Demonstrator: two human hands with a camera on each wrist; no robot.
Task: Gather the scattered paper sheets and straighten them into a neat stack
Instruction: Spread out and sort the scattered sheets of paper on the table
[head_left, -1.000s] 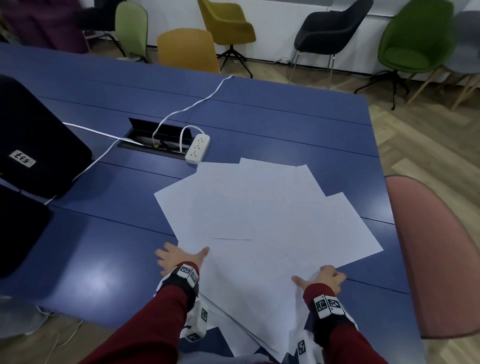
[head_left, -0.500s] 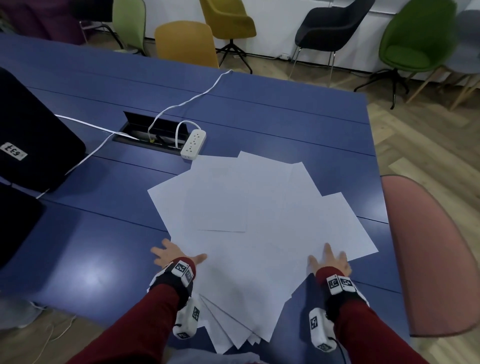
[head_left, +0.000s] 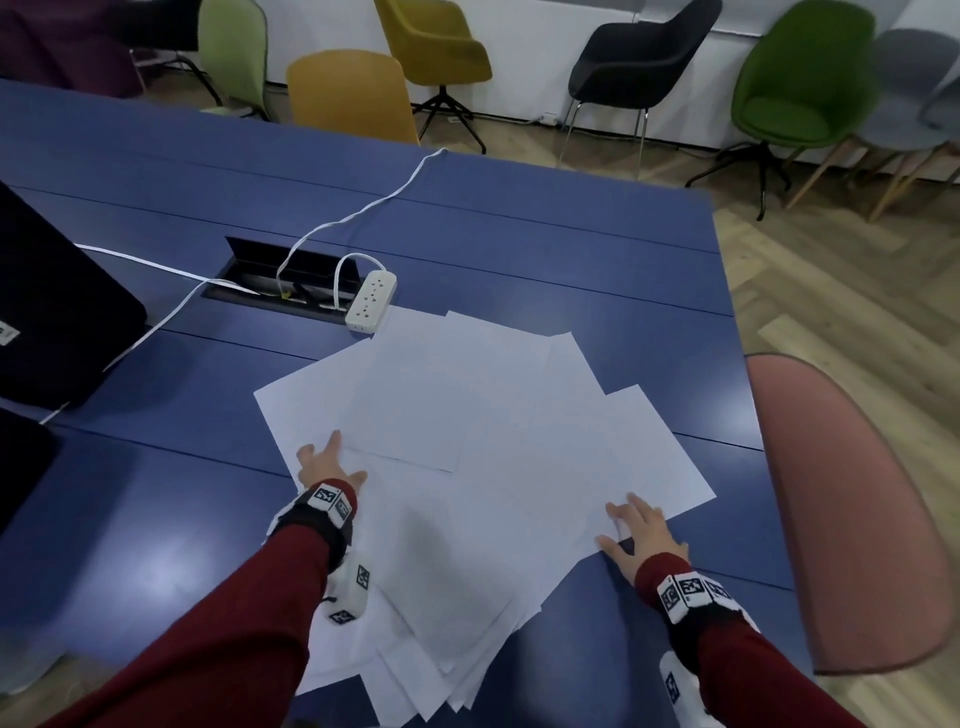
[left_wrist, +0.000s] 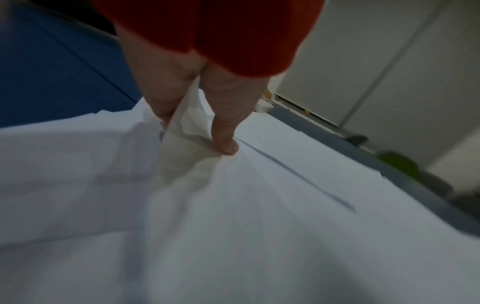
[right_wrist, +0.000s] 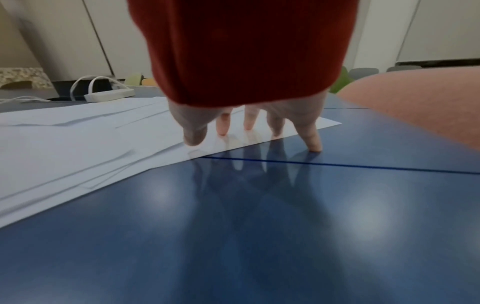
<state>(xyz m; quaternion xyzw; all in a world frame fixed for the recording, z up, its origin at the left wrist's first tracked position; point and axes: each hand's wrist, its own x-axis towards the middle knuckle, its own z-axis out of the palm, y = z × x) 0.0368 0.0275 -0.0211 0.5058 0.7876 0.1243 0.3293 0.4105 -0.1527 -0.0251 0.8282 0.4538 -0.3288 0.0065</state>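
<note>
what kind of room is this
Probably an office meeting room: a big blue table has a recessed cable box and a power strip, and mixed-colour chairs stand along the wall.

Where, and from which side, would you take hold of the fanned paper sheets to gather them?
I would take the paper sheets by their outer side edges, left hand from the left, right hand from the right, pushing inwards: they lie flat, fanned from bunched near corners.
</note>
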